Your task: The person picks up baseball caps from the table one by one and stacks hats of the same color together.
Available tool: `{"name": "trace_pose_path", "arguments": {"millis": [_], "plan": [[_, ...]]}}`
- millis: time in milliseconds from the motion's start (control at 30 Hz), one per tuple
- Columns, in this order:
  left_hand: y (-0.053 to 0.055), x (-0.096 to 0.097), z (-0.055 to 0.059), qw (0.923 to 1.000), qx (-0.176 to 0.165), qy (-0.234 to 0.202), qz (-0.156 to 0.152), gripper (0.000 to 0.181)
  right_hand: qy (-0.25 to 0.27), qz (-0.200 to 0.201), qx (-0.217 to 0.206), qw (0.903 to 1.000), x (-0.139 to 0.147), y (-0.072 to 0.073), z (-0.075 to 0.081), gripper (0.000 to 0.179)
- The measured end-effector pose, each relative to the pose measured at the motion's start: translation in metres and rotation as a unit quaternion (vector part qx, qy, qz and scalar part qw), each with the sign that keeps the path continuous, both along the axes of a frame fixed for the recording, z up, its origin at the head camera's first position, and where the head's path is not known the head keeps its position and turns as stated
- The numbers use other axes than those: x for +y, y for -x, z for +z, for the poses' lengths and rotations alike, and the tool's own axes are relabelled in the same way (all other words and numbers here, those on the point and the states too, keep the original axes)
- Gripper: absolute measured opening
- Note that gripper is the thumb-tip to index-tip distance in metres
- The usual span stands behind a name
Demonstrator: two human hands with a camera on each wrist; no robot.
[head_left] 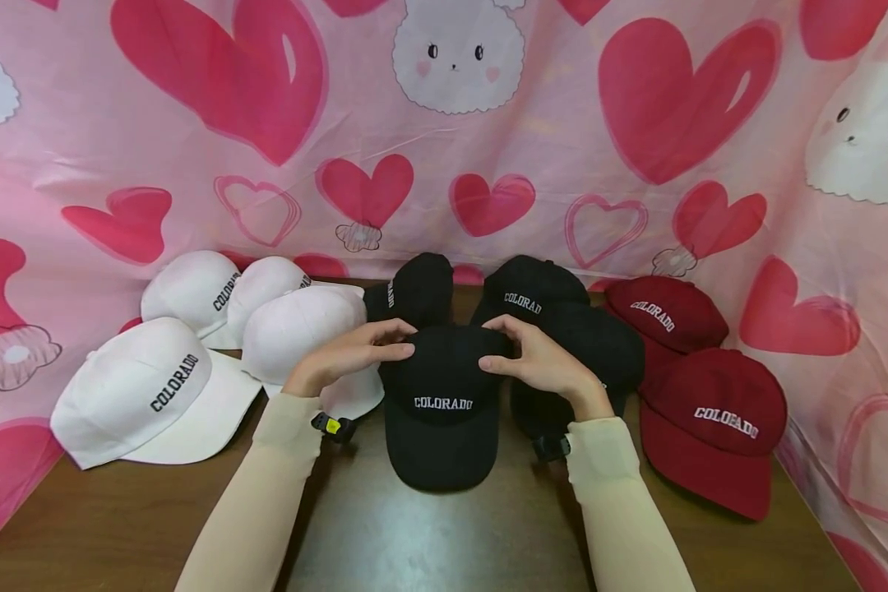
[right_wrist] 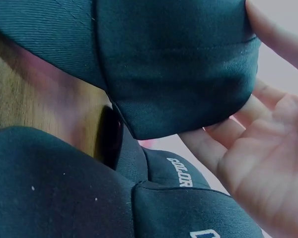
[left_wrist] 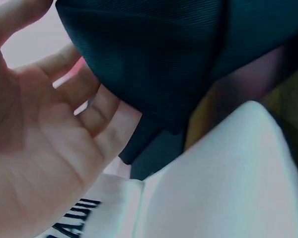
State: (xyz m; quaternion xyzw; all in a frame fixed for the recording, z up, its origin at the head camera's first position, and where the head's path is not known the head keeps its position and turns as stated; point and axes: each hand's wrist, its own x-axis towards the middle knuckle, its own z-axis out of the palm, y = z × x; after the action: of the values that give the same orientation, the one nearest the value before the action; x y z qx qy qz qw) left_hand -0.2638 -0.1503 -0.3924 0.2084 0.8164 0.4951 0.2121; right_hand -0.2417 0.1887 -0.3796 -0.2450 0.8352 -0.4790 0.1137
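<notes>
Both hands hold one black cap (head_left: 442, 448) from its two sides, its brim pointing toward me and white COLORADO lettering across the front. The left hand (head_left: 349, 355) grips the cap's left side; in the left wrist view its thumb (left_wrist: 20, 17) and fingers (left_wrist: 107, 111) lie on opposite sides of the cloth. The right hand (head_left: 549, 362) has the right side, with its thumb (right_wrist: 278, 34) at the crown and fingers (right_wrist: 208, 146) behind and under the edge. The fingertips are partly hidden behind the cap.
Several white caps (head_left: 136, 386) sit at the left on the wooden table (head_left: 363, 534). More black caps (head_left: 588, 337) are behind and right of the held one. Two dark red caps (head_left: 718, 411) lie far right. A pink heart-patterned cloth (head_left: 429, 136) hangs behind.
</notes>
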Motion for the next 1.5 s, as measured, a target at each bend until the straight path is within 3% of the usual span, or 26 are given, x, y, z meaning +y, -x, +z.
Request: {"name": "trace_pose_path", "arguments": {"millis": [300, 467, 800, 1000, 1500], "plan": [[-0.006, 0.000, 0.014, 0.9956, 0.009, -0.046, -0.081, 0.046, 0.008, 0.059, -0.028, 0.9979, 0.003, -0.001, 0.004, 0.047], [-0.010, 0.002, 0.017, 0.9915, -0.007, -0.067, -0.111, 0.046, 0.002, 0.082, -0.042, 0.9958, 0.006, -0.004, 0.007, 0.045], [-0.017, 0.008, 0.025, 0.9857, -0.016, -0.085, -0.145, 0.045, 0.013, 0.110, -0.083, 0.9903, 0.007, -0.006, 0.009, 0.033], [-0.018, 0.007, 0.030, 0.9856, -0.021, -0.081, -0.147, 0.046, 0.030, 0.143, -0.110, 0.9831, 0.007, -0.004, 0.008, 0.029], [-0.014, 0.009, 0.018, 0.9837, -0.053, -0.066, -0.158, 0.044, 0.020, 0.154, -0.153, 0.9760, 0.006, 0.000, -0.003, 0.030]]}}
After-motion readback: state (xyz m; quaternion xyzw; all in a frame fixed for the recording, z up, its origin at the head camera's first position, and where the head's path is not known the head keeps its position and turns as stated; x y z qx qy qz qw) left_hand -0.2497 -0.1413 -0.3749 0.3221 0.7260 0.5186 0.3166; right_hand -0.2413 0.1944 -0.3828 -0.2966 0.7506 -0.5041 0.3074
